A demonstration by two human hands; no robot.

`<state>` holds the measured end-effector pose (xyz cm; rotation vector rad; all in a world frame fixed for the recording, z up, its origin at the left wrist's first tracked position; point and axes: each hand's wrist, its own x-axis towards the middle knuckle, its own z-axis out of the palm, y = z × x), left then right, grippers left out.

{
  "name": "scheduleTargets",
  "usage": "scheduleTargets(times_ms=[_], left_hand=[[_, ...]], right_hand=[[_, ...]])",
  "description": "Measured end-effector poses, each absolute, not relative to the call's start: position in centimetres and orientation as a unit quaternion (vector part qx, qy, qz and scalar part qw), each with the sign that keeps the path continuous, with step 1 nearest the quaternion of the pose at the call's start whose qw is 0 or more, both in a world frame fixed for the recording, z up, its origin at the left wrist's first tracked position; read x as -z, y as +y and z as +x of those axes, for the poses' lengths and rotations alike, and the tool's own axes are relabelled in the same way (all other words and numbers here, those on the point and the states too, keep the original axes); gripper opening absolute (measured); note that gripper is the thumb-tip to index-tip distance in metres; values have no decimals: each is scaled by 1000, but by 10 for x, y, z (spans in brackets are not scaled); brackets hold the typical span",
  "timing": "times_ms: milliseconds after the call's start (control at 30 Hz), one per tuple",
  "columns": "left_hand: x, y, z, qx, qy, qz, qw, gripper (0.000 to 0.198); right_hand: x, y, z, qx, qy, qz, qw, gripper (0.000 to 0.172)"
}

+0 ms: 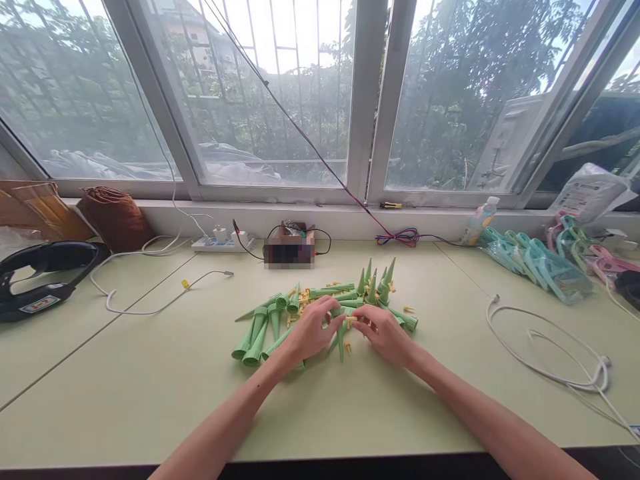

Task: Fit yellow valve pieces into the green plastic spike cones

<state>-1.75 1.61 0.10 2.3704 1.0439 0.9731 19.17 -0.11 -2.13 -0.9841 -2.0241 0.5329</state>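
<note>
My left hand point(313, 330) is closed around the wide end of a green plastic watering spike point(341, 345), whose tip points down toward the table. Between the fingertips of my right hand point(384, 333) is a small yellow valve point(350, 319), right beside the spike's upper part. I cannot tell whether the two pieces touch. Several more green spikes point(257, 343) lie heaped to the left and behind my hands. Upright spikes point(373, 288) stand at the back right of the heap. Loose yellow valves are scattered among them, one valve point(348, 348) lying just below my fingers.
A small cardboard box point(295, 235) and a power strip point(223, 245) are by the window ledge. White cables point(550, 373) coil at right. Bagged teal hangers point(535, 257) and a bottle point(483, 217) sit back right. Black headgear point(45, 280) lies at left.
</note>
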Motion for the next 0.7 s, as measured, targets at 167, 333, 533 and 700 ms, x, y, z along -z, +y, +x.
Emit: scheduleTargets(times_ms=[167, 333, 533, 700], left_hand=[[-1, 16, -18, -349, 373, 840, 185, 8], [-1, 16, -18, -348, 373, 839, 189, 9], [-1, 15, -19, -351, 370, 840, 184, 10], [0, 17, -19, -350, 371, 842, 178, 8]], right_hand=[[24, 0, 192, -208, -802, -392, 400, 20], [23, -2, 191, -211, -798, -394, 405, 14], [23, -1, 191, -198, -804, -387, 406, 12], [22, -1, 190, -187, -805, -389, 408, 11]])
